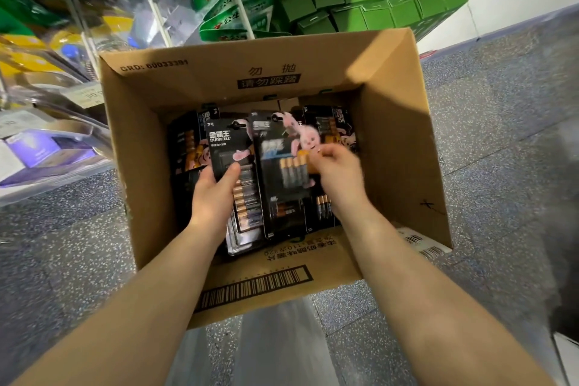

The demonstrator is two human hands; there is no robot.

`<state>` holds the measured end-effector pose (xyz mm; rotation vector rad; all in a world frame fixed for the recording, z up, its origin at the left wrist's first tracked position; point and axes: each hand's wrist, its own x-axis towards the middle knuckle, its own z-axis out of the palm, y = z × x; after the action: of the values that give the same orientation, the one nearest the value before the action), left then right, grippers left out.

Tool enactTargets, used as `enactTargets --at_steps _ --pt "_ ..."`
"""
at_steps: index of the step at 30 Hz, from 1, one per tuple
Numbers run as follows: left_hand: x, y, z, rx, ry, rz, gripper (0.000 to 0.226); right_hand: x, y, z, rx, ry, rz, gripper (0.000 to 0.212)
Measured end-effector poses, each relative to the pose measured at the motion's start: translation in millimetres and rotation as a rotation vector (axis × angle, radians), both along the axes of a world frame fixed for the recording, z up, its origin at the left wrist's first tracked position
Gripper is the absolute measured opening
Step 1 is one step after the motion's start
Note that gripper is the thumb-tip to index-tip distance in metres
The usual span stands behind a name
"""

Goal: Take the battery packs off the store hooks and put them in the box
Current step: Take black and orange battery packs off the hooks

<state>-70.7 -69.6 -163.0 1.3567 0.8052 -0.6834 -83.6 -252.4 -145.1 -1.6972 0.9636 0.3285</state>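
An open cardboard box [398,135] stands on the floor below me, with several black battery packs lying in it. My left hand [213,194] grips a black battery pack [230,147] with a long row of gold-topped cells, thumb on its front. My right hand [338,172] pinches the right edge of a second battery pack [279,160], black with a pink rabbit and several cells. Both packs are held side by side inside the box, above the ones at the bottom [332,125].
Store racks with hanging green packets [232,0] and clear-wrapped goods [62,50] rise at the left and far side. Stacked green cartons [385,0] sit behind the box. Speckled grey floor [501,122] surrounds the box.
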Motion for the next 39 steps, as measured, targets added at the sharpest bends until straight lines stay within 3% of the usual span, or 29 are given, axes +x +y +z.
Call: enactTargets --at_steps 6,11,21,25,29,31,34,37,39 --pt "0 -6 1 -0.016 -0.039 -0.015 0.028 -1 8 -21 -0.175 0.127 0.204 0.020" --pt "1 -13 1 0.054 -0.128 -0.125 0.042 5 13 -24 -0.168 0.140 0.200 0.058" --pt "2 -10 1 0.041 -0.108 -0.099 0.047 11 24 -19 -0.121 0.197 0.281 0.047" --pt "-6 -6 4 -0.008 -0.074 -0.056 0.051 9 34 -11 0.048 0.228 0.270 0.036" --pt "-3 -5 3 0.009 -0.064 -0.073 0.041 13 34 3 0.190 0.167 0.363 0.031" --pt "-1 -5 3 0.005 -0.049 -0.060 0.040 18 23 1 0.119 0.113 0.209 0.034" --pt "-1 -5 6 0.015 -0.047 -0.040 0.039 35 -7 -19 -0.156 0.007 -0.033 0.048" --pt "-2 -3 10 0.033 -0.037 -0.005 0.039 57 -27 -45 -0.274 0.144 0.149 0.071" --pt "-2 -1 14 0.042 -0.034 0.025 0.038 59 -27 -56 -0.290 0.217 0.317 0.066"
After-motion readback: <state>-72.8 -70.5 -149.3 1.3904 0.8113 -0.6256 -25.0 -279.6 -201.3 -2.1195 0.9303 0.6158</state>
